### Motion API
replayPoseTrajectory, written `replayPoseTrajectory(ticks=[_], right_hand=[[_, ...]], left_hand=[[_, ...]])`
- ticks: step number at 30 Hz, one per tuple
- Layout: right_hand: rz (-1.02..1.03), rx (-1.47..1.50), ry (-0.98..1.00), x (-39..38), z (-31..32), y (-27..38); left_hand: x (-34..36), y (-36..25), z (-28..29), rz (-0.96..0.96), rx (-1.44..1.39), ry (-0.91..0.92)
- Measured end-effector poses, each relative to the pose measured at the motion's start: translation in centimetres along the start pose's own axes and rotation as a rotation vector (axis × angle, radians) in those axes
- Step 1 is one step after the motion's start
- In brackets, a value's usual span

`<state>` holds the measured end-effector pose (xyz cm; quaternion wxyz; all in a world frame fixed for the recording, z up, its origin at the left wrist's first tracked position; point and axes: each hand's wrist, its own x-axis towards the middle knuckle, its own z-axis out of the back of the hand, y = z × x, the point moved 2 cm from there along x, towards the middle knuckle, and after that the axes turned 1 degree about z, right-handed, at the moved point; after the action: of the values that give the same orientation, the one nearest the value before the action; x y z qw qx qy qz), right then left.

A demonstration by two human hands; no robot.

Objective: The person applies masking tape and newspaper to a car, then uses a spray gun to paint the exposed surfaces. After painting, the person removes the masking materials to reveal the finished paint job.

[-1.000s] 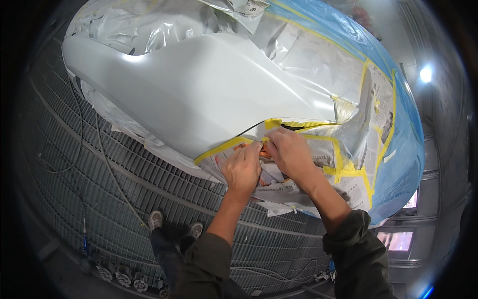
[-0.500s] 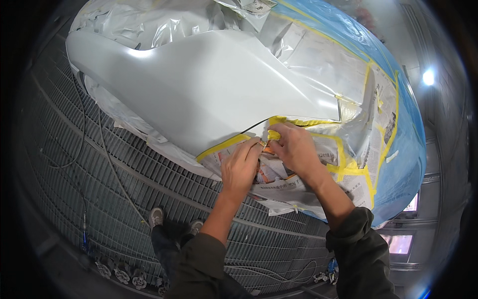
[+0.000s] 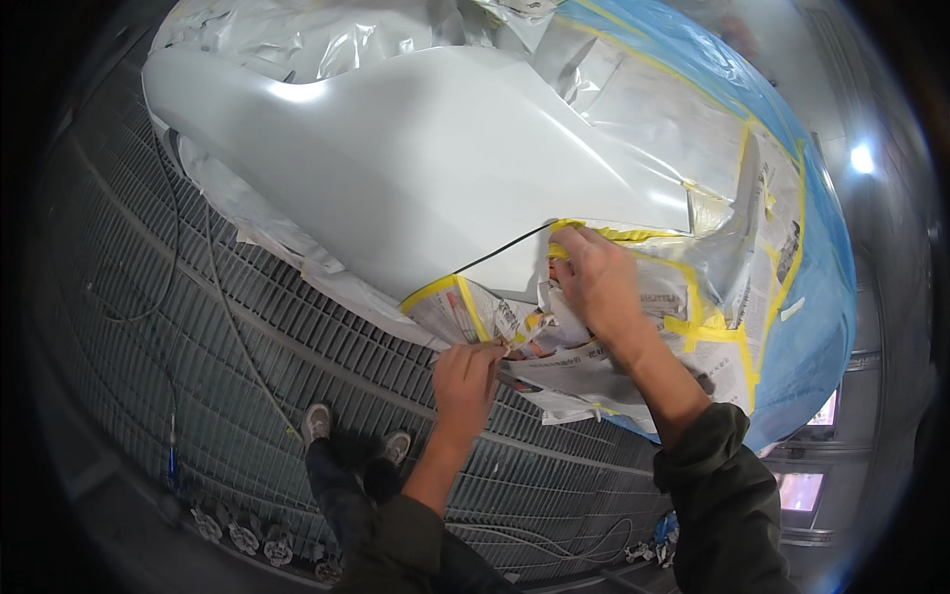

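A glossy pale-grey car panel [image 3: 435, 168] fills the upper middle, with masking around its lower edge. My left hand [image 3: 469, 384] is closed in a pinch on a crumpled edge of the newspaper [image 3: 564, 374], below the panel. At the panel's edge, my right hand [image 3: 599, 287] pinches the yellow masking tape [image 3: 560, 227], its fingertips partly hidden. Between the hands the paper is folded back and wrinkled, and some pale panel shows there. A thin black line [image 3: 503, 247] runs along the panel to the left of my right hand.
Clear plastic film [image 3: 346, 45] and blue sheeting [image 3: 826, 297] wrap the rest of the car. Underfoot lies a slatted metal floor grating [image 3: 336, 361]. A hose [image 3: 233, 317] trails across it at the left, and pale cables [image 3: 554, 549] lie near the bottom.
My left hand has moved down and slightly left, drawing the newspaper away from the panel and baring more of its edge. My right hand stays by the tape, a little higher.
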<state>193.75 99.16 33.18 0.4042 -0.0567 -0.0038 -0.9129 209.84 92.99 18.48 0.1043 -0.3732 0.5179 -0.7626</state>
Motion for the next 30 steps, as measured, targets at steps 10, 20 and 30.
replayPoseTrajectory(ticks=[10,20,30], right_hand=[[0.103,-0.051,-0.09,-0.2,-0.4,-0.2],[0.099,-0.018,-0.117,-0.9,0.8,1.0],[0.115,0.275,-0.121,-12.4,-2.4,8.5]], left_hand=[[-10.1,0.7,1.1,0.192,0.039,0.073],[-19.1,1.0,-1.1,0.487,-0.107,0.183],[-23.6,0.9,-2.4,0.668,-0.245,0.331]])
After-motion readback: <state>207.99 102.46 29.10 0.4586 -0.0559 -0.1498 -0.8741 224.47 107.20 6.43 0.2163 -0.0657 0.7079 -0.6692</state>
